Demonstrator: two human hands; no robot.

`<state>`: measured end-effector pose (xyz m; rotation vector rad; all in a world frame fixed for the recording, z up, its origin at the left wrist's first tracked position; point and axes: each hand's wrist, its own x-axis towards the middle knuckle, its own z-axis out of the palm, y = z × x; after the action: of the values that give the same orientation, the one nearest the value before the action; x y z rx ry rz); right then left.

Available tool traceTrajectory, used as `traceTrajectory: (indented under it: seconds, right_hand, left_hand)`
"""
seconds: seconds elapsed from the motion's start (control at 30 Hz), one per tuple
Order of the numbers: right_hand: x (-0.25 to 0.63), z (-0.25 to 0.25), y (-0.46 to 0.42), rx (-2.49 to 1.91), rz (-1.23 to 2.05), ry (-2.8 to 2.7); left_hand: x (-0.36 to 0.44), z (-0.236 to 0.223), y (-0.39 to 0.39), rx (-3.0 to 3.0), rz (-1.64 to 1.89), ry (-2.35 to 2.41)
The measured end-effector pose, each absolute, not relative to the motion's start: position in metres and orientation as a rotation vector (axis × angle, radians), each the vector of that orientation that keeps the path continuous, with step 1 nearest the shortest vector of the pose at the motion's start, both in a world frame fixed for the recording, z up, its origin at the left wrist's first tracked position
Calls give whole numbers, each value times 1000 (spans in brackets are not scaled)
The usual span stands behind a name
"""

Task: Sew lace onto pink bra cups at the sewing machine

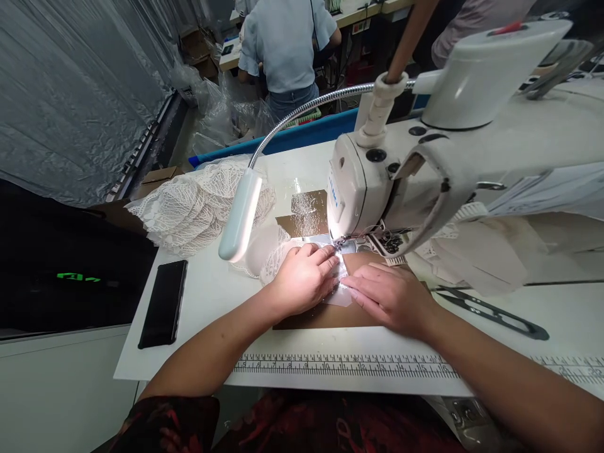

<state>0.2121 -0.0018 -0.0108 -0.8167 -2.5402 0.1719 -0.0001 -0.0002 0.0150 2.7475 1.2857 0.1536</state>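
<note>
Under the needle area of a white sewing machine (355, 185) lies a small piece of white fabric (340, 297) with a lace edge. My left hand (302, 280) rests on it from the left, fingers laid over the cloth close to the presser foot (338, 241). From the right, my right hand (389, 294) has its thumb and fingertips together at the fabric's near right edge. A sheer lace piece (268, 251) spreads out left of my left hand. Brown board (306, 319) shows beneath the work. The fabric under my fingers is hidden.
A pile of white lace pieces (189, 207) sits at the left behind a black phone (163, 304). A gooseneck lamp (240, 217) hangs over the table. Thread snips (495, 314) lie at right. A ruler strip (344, 365) runs along the front edge. A person (287, 50) sits beyond.
</note>
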Motion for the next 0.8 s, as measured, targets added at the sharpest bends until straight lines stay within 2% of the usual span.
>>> traceTrajectory:
  seconds: [0.8]
  right_hand:
    - [213,-12,-5,-851,171,-2605]
  left_hand:
    - [-1,15,1,2794,190,1189]
